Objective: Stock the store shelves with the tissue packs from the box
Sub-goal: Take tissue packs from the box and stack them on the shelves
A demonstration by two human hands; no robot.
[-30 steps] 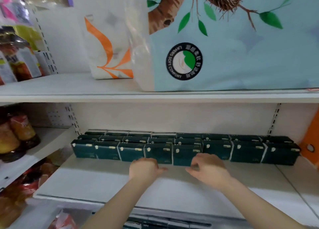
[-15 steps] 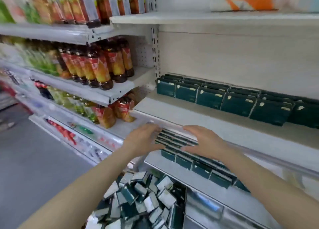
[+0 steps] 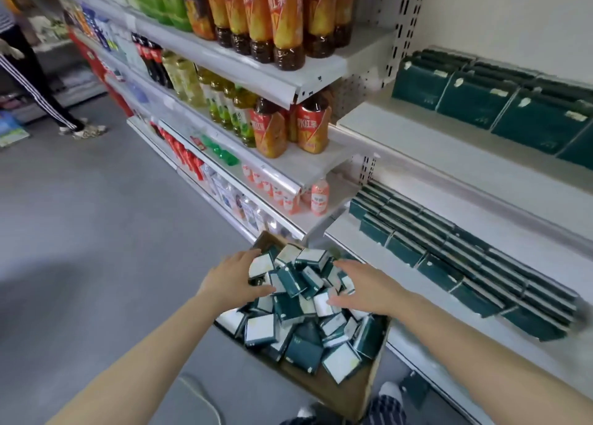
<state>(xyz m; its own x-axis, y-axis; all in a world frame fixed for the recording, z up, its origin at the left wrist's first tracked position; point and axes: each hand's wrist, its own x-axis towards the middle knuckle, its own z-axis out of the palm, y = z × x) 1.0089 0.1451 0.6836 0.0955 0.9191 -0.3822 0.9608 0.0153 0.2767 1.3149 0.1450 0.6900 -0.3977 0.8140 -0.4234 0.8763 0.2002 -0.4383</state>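
The shelves (image 3: pixel 433 155) stand to the right of the box (image 3: pixel 346 395), which sits on the floor. Tissue packs (image 3: pixel 290 282) lie heaped in the box, long axes mixed. The left grip (image 3: pixel 229 280) and right grip (image 3: pixel 369 288) flank the heap's top, fingers loosely extended, touching packs, holding none. Both lie equally near.

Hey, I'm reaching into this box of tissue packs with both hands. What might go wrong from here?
1. The tissue packs lie in a loose, tilted heap. Scooping many at once between the left hand and right hand may spill some onto the floor.
2. The box sits right beside your shoe, so a step toward the shelves could kick it.
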